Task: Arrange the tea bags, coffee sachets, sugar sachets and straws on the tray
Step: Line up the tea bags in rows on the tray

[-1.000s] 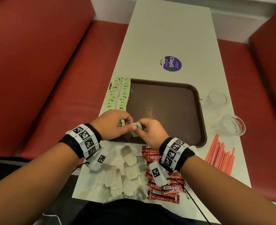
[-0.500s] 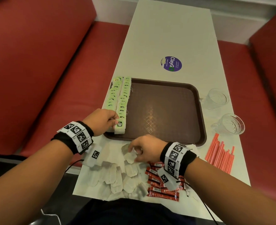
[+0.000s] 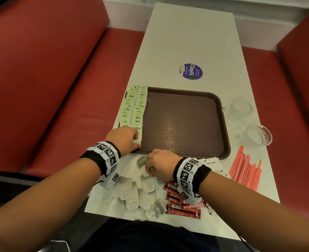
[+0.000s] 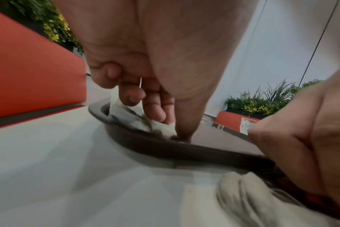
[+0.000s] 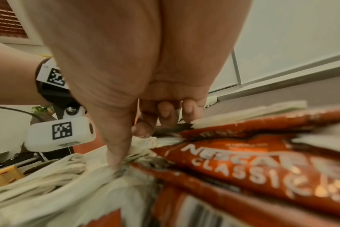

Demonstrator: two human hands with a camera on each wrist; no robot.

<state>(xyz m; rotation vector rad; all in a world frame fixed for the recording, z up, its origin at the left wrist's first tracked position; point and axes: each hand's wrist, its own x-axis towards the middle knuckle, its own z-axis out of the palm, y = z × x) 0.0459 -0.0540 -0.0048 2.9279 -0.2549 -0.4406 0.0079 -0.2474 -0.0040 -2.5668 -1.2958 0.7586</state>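
Note:
A brown tray (image 3: 186, 120) lies mid-table with two rows of green-tagged tea bags (image 3: 132, 110) along its left side. My left hand (image 3: 137, 140) sits at the tray's near-left corner, fingers curled on the last tea bag (image 4: 130, 118) of the inner row, thumb tip down on the tray (image 4: 165, 147). My right hand (image 3: 149, 167) is on the loose tea bag pile (image 3: 137, 193) in front of the tray, thumb and curled fingers pinching one bag (image 5: 144, 142). Red coffee sachets (image 3: 179, 202) lie right of the pile, white sugar sachets (image 3: 211, 162) by my right wrist, red straws (image 3: 246, 170) at the right.
Two glass cups (image 3: 239, 108) (image 3: 255, 135) stand right of the tray, near the table's right edge. A round purple sticker (image 3: 191, 71) is on the table beyond the tray. Red bench seats flank the narrow white table on both sides.
My hands parted from above the tray's near edge. The left took a tea bag to the end of the inner row; the right dropped back onto the loose pile.

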